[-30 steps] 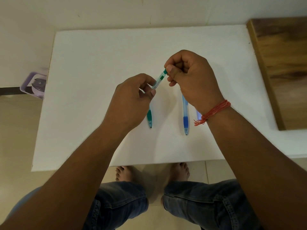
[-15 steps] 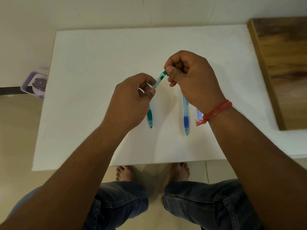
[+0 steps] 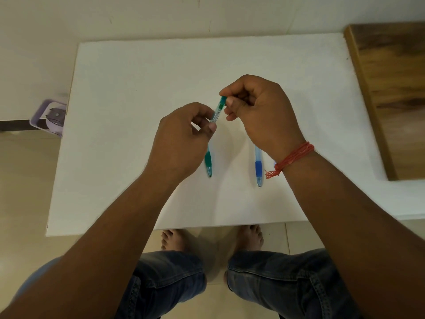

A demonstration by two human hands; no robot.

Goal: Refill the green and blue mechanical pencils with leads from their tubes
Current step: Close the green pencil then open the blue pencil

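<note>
Above the white table (image 3: 138, 88), my left hand (image 3: 181, 139) pinches the lower end of a small clear lead tube (image 3: 217, 111) with a green cap. My right hand (image 3: 259, 111) pinches the green cap at the tube's upper end. The green mechanical pencil (image 3: 208, 162) lies on the table under my left hand, its upper part hidden. The blue mechanical pencil (image 3: 258, 166) lies to its right, partly hidden by my right wrist. A sliver of a blue object (image 3: 275, 162) shows beside the red thread on that wrist.
A wooden board (image 3: 391, 93) lies along the table's right side. A purple tray (image 3: 49, 117) holding a dark object sits beyond the table's left edge. My knees and bare feet are below the table's front edge.
Both hands stay on the tube. My right hand's fingers have shifted slightly at the green cap, and the tube stands a little steeper.
</note>
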